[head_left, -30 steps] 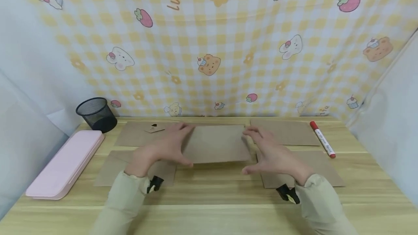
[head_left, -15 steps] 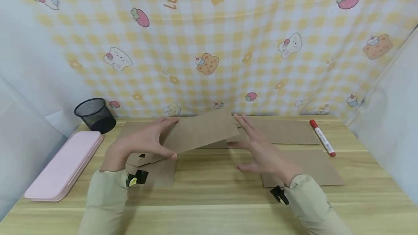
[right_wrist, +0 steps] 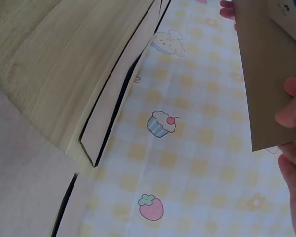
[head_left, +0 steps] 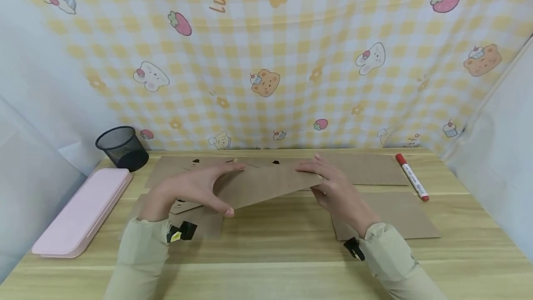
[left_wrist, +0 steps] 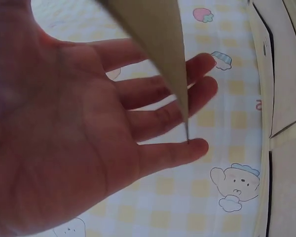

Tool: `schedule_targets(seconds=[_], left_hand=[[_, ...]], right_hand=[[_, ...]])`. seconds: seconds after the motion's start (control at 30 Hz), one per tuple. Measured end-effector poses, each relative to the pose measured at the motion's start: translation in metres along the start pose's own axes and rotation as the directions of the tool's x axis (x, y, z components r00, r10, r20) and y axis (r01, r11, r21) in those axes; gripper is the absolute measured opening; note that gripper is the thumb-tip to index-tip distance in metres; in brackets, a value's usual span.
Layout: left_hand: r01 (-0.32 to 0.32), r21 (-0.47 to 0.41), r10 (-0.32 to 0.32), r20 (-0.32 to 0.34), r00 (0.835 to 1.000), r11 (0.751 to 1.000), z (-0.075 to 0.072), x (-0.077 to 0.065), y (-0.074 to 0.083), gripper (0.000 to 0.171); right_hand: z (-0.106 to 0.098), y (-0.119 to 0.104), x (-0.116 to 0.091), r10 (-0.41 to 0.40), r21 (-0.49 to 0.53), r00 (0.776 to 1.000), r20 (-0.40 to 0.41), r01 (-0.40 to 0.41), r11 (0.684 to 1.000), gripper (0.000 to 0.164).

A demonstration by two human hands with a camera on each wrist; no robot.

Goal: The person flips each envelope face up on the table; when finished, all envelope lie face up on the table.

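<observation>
A brown kraft envelope [head_left: 268, 186] is held in the air between both hands, tilted with its right end higher. My left hand [head_left: 187, 189] spans its left end, thumb at the near edge and fingers at the far edge. The left wrist view shows the envelope's edge lying across the outstretched fingers [left_wrist: 160, 118]. With thumb and fingers, my right hand [head_left: 337, 193] pinches the right corner. In the right wrist view, a printed flap [right_wrist: 291, 17] shows on the envelope's other face.
More kraft envelopes lie flat at the back right [head_left: 374, 170], front right [head_left: 387, 214], back left [head_left: 160, 170] and front left [head_left: 206, 227]. A red marker [head_left: 412, 177] lies at the right. At the left are a pink case [head_left: 85, 212] and a black mesh cup [head_left: 122, 148].
The held envelope first shifted left and tilted up, then came back slightly right and lower. The right hand, previously spread apart from its end, now pinches the corner.
</observation>
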State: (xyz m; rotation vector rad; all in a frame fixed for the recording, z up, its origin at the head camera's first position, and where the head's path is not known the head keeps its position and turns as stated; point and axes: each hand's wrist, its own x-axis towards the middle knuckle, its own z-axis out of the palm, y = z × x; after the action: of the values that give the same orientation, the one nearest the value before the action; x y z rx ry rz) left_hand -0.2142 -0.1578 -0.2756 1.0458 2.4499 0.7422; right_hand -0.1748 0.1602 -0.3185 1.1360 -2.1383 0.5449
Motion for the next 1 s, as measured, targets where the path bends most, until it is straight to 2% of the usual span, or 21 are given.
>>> schedule_targets(seconds=[0.13, 0.23, 0.3, 0.37, 0.4, 0.43, 0.47, 0.53, 0.6, 0.63, 0.67, 0.7, 0.83, 0.9, 1.0], left_hand=[[-0.050, -0.053, 0.050, -0.011, 0.999, 0.997, 0.000, -0.002, -0.004, 0.099], [-0.090, -0.102, 0.089, -0.020, 0.996, 0.991, -0.002, -0.005, -0.008, 0.092], [-0.116, -0.167, 0.106, -0.064, 0.992, 0.979, -0.005, -0.008, -0.009, 0.083], [-0.157, -0.267, 0.123, -0.139, 0.983, 0.951, -0.010, -0.011, -0.010, 0.068], [-0.176, -0.312, 0.119, -0.193, 0.974, 0.934, -0.013, -0.013, -0.009, 0.060], [-0.209, -0.350, 0.119, -0.260, 0.958, 0.913, -0.016, -0.015, -0.009, 0.051], [-0.244, -0.392, 0.113, -0.329, 0.938, 0.887, -0.018, -0.016, -0.009, 0.041], [-0.287, -0.425, 0.077, -0.446, 0.892, 0.858, -0.023, -0.020, -0.009, 0.021], [-0.288, -0.416, 0.032, -0.524, 0.851, 0.863, -0.026, -0.024, -0.010, 0.012], [-0.279, -0.406, 0.016, -0.541, 0.841, 0.870, -0.027, -0.025, -0.011, 0.013], [-0.263, -0.399, 0.005, -0.543, 0.840, 0.878, -0.027, -0.026, -0.012, 0.015], [-0.252, -0.392, 0.006, -0.530, 0.848, 0.885, -0.026, -0.025, -0.013, 0.015], [-0.234, -0.341, 0.067, -0.435, 0.898, 0.910, -0.021, -0.016, -0.015, 0.007], [-0.227, -0.307, 0.086, -0.412, 0.907, 0.924, -0.018, -0.010, -0.015, 0.013], [-0.178, -0.252, 0.059, -0.419, 0.906, 0.951, -0.013, -0.004, -0.013, 0.018]], right_hand=[[-0.002, -0.001, -0.001, -0.031, 0.007, 0.998, -0.051, 0.032, 0.999, 0.040], [-0.004, -0.002, -0.002, -0.031, 0.019, 0.997, -0.065, 0.033, 0.999, 0.039], [-0.006, -0.001, -0.001, -0.020, 0.025, 0.997, -0.071, 0.022, 0.999, 0.035], [-0.009, 0.002, -0.001, -0.003, 0.019, 0.996, -0.087, 0.005, 1.000, 0.031], [-0.011, 0.003, -0.001, 0.008, 0.019, 0.995, -0.096, -0.006, 1.000, 0.032], [-0.013, 0.005, -0.001, 0.026, 0.026, 0.995, -0.100, -0.023, 0.999, 0.035], [-0.015, 0.006, -0.002, 0.045, 0.034, 0.994, -0.104, -0.042, 0.999, 0.036], [-0.017, 0.008, -0.002, 0.091, 0.066, 0.991, -0.097, -0.085, 0.994, 0.040], [-0.019, 0.010, -0.003, 0.157, 0.126, 0.985, -0.071, -0.147, 0.981, 0.039], [-0.019, 0.010, -0.003, 0.191, 0.157, 0.980, -0.055, -0.181, 0.971, 0.037], [-0.019, 0.011, -0.004, 0.224, 0.191, 0.974, -0.037, -0.213, 0.958, 0.036], [-0.019, 0.012, -0.004, 0.253, 0.230, 0.967, -0.015, -0.243, 0.942, 0.035], [-0.021, 0.016, -0.008, 0.332, 0.358, 0.941, 0.059, -0.330, 0.873, 0.033], [-0.024, 0.018, -0.009, 0.361, 0.422, 0.927, 0.104, -0.370, 0.828, 0.032], [-0.029, 0.018, -0.010, 0.403, 0.478, 0.899, 0.169, -0.433, 0.765, 0.031]])
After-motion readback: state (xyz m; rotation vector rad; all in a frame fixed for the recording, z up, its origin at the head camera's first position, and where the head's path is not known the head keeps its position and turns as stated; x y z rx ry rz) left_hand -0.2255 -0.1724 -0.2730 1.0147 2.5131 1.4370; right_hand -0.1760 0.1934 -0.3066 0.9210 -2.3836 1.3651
